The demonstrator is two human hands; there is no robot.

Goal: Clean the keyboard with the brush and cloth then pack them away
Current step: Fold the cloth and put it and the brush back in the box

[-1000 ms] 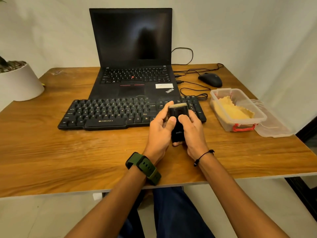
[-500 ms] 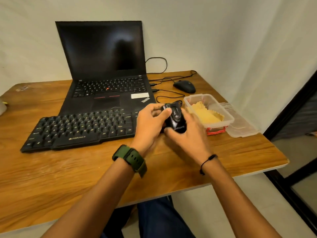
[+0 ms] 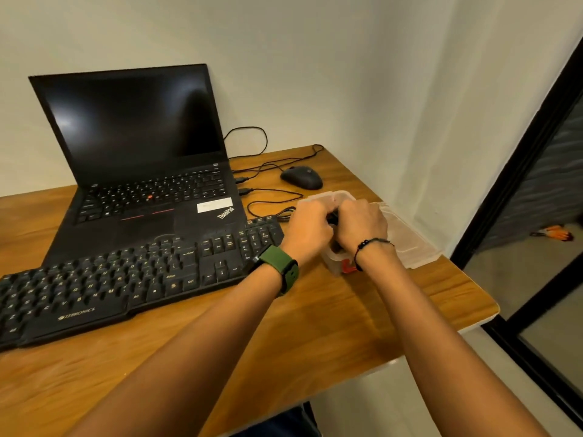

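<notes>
Both hands are together over the clear plastic box [image 3: 331, 261] at the table's right side. My left hand [image 3: 310, 230] and my right hand [image 3: 362, 225] close around the black brush [image 3: 332, 219], of which only a dark sliver shows between them. The hands cover most of the box, and the yellow cloth inside it is hidden. The black keyboard [image 3: 126, 279] lies to the left, its right end just beside my left wrist.
An open black laptop [image 3: 142, 159] stands behind the keyboard. A black mouse [image 3: 301, 177] and loose cables [image 3: 271, 200] lie behind the box. The box's clear lid [image 3: 410, 244] rests to its right, close to the table's right edge [image 3: 473, 298].
Both hands carried the brush from in front of the keyboard rightward to above the box. The view has swung to the right.
</notes>
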